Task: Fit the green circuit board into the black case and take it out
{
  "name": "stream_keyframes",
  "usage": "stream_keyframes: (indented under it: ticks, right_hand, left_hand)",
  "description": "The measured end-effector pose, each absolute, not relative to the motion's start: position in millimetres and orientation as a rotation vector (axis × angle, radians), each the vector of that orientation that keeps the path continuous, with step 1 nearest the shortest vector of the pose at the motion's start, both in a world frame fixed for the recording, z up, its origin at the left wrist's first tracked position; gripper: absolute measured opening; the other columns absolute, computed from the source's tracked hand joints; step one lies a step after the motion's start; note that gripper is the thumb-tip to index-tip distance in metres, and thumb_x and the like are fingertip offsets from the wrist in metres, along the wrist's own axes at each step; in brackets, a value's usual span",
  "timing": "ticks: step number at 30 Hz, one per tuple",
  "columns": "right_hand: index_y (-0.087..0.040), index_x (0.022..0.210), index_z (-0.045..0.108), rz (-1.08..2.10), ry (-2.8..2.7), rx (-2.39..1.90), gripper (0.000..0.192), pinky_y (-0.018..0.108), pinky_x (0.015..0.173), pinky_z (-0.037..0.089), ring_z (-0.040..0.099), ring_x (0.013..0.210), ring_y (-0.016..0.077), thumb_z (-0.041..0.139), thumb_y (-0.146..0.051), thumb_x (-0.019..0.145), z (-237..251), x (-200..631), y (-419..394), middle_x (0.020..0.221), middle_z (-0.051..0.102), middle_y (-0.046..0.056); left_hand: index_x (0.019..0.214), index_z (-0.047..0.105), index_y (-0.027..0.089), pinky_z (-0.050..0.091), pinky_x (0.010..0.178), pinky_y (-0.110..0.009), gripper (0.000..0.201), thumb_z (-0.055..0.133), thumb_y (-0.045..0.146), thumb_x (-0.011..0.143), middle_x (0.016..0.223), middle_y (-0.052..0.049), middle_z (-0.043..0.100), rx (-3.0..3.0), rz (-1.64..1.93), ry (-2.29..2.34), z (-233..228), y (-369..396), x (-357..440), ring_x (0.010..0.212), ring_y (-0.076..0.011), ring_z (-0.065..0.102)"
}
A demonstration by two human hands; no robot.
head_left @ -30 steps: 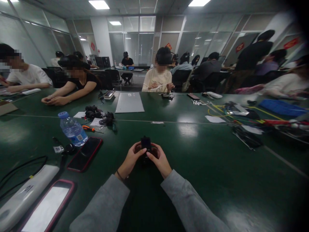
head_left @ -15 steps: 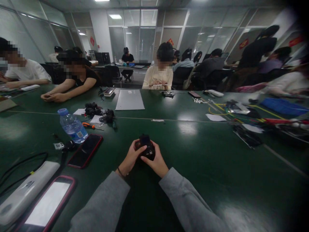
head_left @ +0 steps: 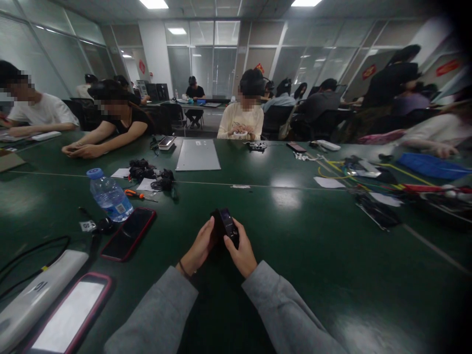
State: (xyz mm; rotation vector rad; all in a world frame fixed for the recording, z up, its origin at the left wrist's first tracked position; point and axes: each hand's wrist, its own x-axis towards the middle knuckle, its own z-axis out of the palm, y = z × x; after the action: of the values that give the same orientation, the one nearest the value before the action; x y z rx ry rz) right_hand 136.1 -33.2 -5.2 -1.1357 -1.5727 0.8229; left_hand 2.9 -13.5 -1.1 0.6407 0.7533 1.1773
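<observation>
A small black device (head_left: 230, 226) with a little screen and light markings on its face is held between my hands, tilted on its side above the table. My right hand (head_left: 242, 250) is closed on its right side, the thumb pressed on the lower front. On the other side my left hand (head_left: 201, 244) grips a dark part of it, fingers mostly hidden behind. What exactly the device is, I cannot make out. Nearest to my left hand lies a dark-screened phone with a red edge (head_left: 129, 234).
A water bottle (head_left: 110, 196) stands by the phone, with an orange screwdriver (head_left: 137, 194) behind it. A white power bank (head_left: 40, 297) and a lit phone (head_left: 68, 314) lie front left. Cables and tools (head_left: 372, 204) cover the right. People sit across the green table (head_left: 295, 275).
The black device has turned from facing me to a sideways tilt. My left thumb has left its front face and moved to its left side. The view has tipped up slightly.
</observation>
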Motion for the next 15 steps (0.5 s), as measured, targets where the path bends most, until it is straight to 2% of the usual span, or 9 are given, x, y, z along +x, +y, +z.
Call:
stream_keyframes:
  ticks: [3, 6, 15]
  right_hand:
    - [-0.021, 0.137, 0.031, 0.738, -1.591, -1.143, 0.055, 0.043, 0.106, 0.033, 0.041, 0.124, 0.0239, 0.051, -0.031, 0.087, 0.3, 135.2, -36.3, 0.135, 0.041, 0.009]
    - [-0.022, 0.139, 0.027, 0.674, -1.608, -1.145, 0.057, 0.041, 0.102, 0.039, 0.047, 0.118, 0.0229, 0.050, -0.029, 0.087, 3.0, 133.8, -39.6, 0.134, 0.042, 0.009]
    - [-0.021, 0.130, 0.031, 0.597, -1.699, -1.174, 0.054, 0.043, 0.096, 0.045, 0.053, 0.110, 0.0257, 0.056, -0.029, 0.082, -5.6, 130.1, -43.1, 0.124, 0.047, 0.013]
  left_hand:
    - [0.117, 0.058, 0.019, 0.043, 0.093, -0.037, 0.053, 0.053, 0.056, 0.080, 0.114, -0.011, 0.062, 0.619, 1.168, 0.713, -1.9, -12.7, 3.4, 0.103, -0.0217, 0.059]
    - [0.117, 0.058, 0.020, 0.043, 0.093, -0.036, 0.049, 0.055, 0.053, 0.080, 0.115, -0.010, 0.062, 0.620, 1.183, 0.710, -2.8, -13.3, 3.5, 0.104, -0.0208, 0.058]
    - [0.108, 0.060, 0.019, 0.045, 0.089, -0.033, 0.044, 0.060, 0.050, 0.077, 0.107, -0.008, 0.063, 0.619, 1.241, 0.799, -4.5, -14.5, 3.2, 0.097, -0.0182, 0.060]
